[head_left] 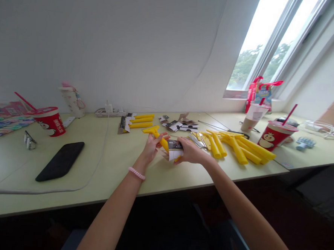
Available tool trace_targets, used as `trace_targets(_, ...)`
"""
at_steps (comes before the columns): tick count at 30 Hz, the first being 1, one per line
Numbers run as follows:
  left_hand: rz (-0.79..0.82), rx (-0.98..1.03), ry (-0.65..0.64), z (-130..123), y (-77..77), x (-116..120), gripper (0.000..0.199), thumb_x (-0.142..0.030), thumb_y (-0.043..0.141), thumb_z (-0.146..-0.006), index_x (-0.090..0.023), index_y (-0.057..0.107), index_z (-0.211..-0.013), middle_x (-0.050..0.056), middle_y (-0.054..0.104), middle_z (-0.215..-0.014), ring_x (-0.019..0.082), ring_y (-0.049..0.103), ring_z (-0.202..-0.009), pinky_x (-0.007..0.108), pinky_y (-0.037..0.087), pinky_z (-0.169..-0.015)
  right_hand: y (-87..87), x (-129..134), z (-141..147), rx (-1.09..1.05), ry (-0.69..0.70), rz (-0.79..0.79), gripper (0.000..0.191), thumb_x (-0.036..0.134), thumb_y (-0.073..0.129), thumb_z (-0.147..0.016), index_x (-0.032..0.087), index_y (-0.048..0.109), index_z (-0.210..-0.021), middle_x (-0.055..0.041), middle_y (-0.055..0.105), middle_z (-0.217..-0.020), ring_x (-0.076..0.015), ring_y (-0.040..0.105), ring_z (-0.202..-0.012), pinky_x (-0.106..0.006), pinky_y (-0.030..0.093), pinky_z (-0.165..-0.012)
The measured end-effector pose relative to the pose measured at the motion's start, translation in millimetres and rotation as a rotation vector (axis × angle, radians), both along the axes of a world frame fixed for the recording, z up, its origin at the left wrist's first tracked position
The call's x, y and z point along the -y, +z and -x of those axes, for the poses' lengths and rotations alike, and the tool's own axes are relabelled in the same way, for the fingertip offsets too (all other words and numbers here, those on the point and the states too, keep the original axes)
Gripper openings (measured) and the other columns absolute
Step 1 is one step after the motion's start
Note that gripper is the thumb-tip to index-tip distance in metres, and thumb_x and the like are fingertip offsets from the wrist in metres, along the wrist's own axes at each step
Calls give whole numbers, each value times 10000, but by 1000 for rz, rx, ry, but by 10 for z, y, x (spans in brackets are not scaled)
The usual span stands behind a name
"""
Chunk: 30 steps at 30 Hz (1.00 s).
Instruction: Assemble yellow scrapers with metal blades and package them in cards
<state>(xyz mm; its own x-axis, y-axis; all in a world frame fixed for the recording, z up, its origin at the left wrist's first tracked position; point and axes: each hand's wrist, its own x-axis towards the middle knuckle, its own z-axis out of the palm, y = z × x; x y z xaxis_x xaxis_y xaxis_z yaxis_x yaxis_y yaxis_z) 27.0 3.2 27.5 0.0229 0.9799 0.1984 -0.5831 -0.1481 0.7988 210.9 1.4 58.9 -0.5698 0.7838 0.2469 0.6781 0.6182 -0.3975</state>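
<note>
My left hand [152, 146] is closed round a yellow scraper-like tool [162, 143], its wide flat head pointing up and left. A black and white cardboard sleeve [175, 151] surrounds the lower handle, and my right hand [190, 150] grips that sleeve. Right of my hands lies a pile of yellow tools [239, 146], with silvery flat pieces [197, 140] at its left side. Behind my hands are loose black and white cards [181, 124]. Several yellow handles [141, 121] with cards on their ends [124, 124] lie side by side at the back left.
On the left are a black phone [60, 161], a red cup [51, 121], a white bottle [72, 100] and a cable [96, 169]. To the right stand another red cup [276, 136], a pale cup [252, 119] and a bag [261, 95]. A power strip [111, 113] lies by the wall.
</note>
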Motion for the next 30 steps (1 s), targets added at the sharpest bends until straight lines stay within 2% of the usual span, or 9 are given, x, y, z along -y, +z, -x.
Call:
trace_targets(6, 27, -46, -33, -8, 0, 27, 373, -275, 667, -706, -191, 403, -955, 92, 625, -1031, 186, 628, -885, 358, 480, -801, -59, -46, -14, -85, 59, 224, 661, 330, 786, -446, 182, 479, -1012, -35, 522, -962, -201, 503, -873, -303, 415, -723)
trace_targets(11, 45, -107, -58, -9, -35, 27, 433, -288, 650, -719, -160, 470, -1092, 104, 639, -1000, 195, 624, -874, 355, 467, -809, -100, -58, -70, -91, 60, 212, 657, 266, 784, -426, 181, 478, -1001, -49, 513, -1004, -217, 497, -911, -316, 428, -747)
trace_targets(13, 55, -119, -55, -12, -58, 16, 445, -286, 637, -731, -132, 492, -1123, 103, 656, -935, 190, 618, -872, 346, 448, -839, -121, -68, -105, -106, 105, 272, 659, 271, 769, -454, 193, 477, -1039, -40, 534, -1003, -222, 509, -922, -320, 434, -755)
trace_targets(17, 45, -226, -106, -13, -102, -10, 341, -321, 608, -749, -112, 600, -1019, 104, 652, -949, 192, 598, -909, 342, 420, -879, -181, -105, -149, -229, 75, 385, 698, 240, 703, -551, 219, 413, -1185, -63, 540, -1094, -232, 530, -969, -322, 447, -774)
trace_targets(20, 6, -290, -150, -4, -133, -19, 324, -326, 599, -752, -108, 631, -990, 118, 631, -1031, 206, 577, -965, 343, 406, -895, -243, -155, -144, -276, 51, 343, 600, 191, 642, -593, 217, 427, -1152, -70, 551, -1079, -230, 539, -963, -318, 451, -772)
trace_targets(24, -17, -285, -189, -6, -162, -19, 301, -299, 597, -752, -127, 642, -994, 113, 623, -1074, 220, 544, -1044, 340, 384, -927, -265, -236, -100, -242, 125, 250, 472, 142, 590, -593, 184, 446, -1041, -57, 566, -978, -204, 548, -902, -280, 447, -722)
trace_targets(27, 22, -225, -271, -22, -162, -15, 296, -316, 572, -769, -144, 643, -999, 108, 623, -1085, 218, 531, -1074, 342, 372, -944, -191, -266, -44, -165, 132, 208, 434, 112, 555, -592, 181, 455, -1009, -45, 580, -936, -181, 552, -842, -253, 430, -676)
trace_targets(30, 75, -120, -379, -30, -131, -3, 387, -371, 511, -807, -144, 586, -1111, 116, 618, -1098, 211, 558, -1040, 357, 376, -943, -85, -254, 16, -131, 66, 67, 370, 85, 519, -588, 176, 466, -943, -32, 583, -864, -162, 544, -760, -238, 398, -629)
